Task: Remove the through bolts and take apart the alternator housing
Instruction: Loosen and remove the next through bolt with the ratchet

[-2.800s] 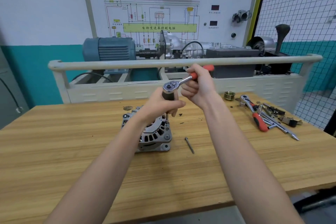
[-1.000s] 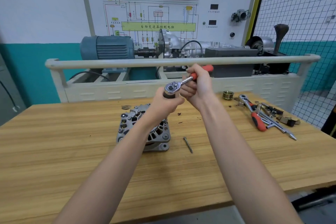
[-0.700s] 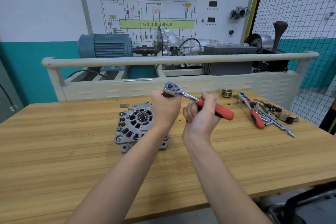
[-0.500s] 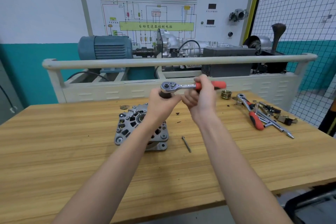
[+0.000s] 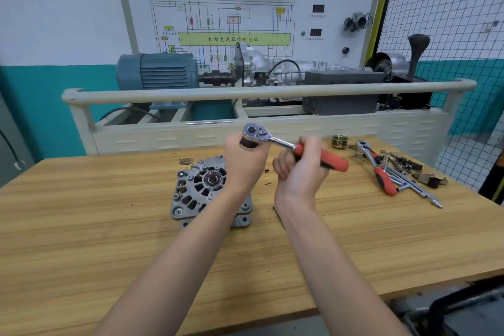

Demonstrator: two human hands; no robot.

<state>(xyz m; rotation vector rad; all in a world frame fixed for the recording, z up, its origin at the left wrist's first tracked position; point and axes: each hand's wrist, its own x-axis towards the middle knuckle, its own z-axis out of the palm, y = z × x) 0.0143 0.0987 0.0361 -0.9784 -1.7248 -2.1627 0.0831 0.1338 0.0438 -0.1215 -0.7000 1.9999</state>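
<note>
A silver alternator (image 5: 196, 194) lies on the wooden bench (image 5: 109, 240), shaft bearing facing up. Above its right side stands a ratchet wrench (image 5: 275, 140) with a red handle. My left hand (image 5: 244, 163) grips the dark socket just under the ratchet head, hiding the alternator's right edge and the bolt below. My right hand (image 5: 301, 172) grips the red handle, which points right and toward me. One loose through bolt (image 5: 278, 216) lies on the bench beside my right wrist, partly hidden.
At the right of the bench lie a second red-handled ratchet (image 5: 377, 169), extension bars, small parts and a brass pulley nut (image 5: 339, 142). A beige rail (image 5: 245, 91) and a training stand with a blue motor rise behind the bench. A washer (image 5: 186, 161) lies behind the alternator.
My right hand has swung the ratchet handle back and forth; since half a second ago it came from pointing right toward me again. My left hand stayed on the socket. The camera shifted slightly.
</note>
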